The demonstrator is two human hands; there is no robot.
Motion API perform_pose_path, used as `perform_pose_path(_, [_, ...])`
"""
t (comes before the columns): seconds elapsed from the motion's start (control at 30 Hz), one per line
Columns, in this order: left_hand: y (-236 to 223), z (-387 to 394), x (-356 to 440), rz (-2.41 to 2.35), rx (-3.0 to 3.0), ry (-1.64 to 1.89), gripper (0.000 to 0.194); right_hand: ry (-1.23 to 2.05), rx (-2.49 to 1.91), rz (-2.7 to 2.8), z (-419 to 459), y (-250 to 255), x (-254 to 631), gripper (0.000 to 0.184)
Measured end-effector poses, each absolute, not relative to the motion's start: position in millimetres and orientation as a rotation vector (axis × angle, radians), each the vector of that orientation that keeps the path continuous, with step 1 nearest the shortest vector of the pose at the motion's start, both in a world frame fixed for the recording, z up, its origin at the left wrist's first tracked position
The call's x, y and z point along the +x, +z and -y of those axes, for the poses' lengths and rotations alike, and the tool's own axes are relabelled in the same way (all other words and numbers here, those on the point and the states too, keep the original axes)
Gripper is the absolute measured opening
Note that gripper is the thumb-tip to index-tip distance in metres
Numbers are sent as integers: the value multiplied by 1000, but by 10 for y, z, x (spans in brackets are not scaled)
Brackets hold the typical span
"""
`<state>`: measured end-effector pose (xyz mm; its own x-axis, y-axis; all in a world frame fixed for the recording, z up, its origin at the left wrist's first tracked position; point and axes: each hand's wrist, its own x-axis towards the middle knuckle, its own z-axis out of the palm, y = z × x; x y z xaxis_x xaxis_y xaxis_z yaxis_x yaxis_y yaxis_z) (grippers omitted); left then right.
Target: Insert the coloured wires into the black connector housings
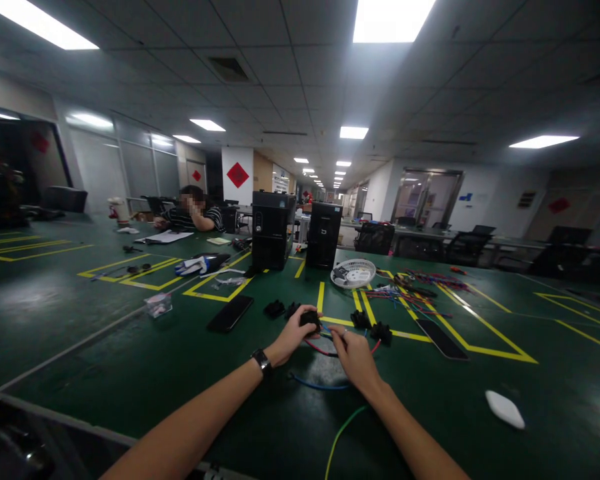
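Note:
My left hand (295,333) is closed around a small black connector block (311,319) held just above the green table (130,373). A watch sits on that wrist. My right hand (353,353) is pinched on a thin red wire (316,348) that runs to the block. A blue wire (315,385) and a green wire (341,430) trail on the table below my hands. More black connector blocks (375,327) lie just beyond my hands, to the left and to the right.
Two phones (230,313) (441,339) lie flat on either side. A white basket (353,273) and a heap of coloured wires (410,290) sit farther back, with two black computer towers (273,230) behind. A person sits at the far left. A white object (504,408) lies at right.

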<state>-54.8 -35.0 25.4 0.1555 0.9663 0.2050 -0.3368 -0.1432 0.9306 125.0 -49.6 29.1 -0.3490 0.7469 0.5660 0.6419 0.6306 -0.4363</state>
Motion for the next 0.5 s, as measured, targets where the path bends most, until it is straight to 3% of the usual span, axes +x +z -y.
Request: perform_pose_path(0.5, [226, 358, -518, -983, 1421, 1516, 20, 126, -1029, 2271, 647, 327, 1149, 30])
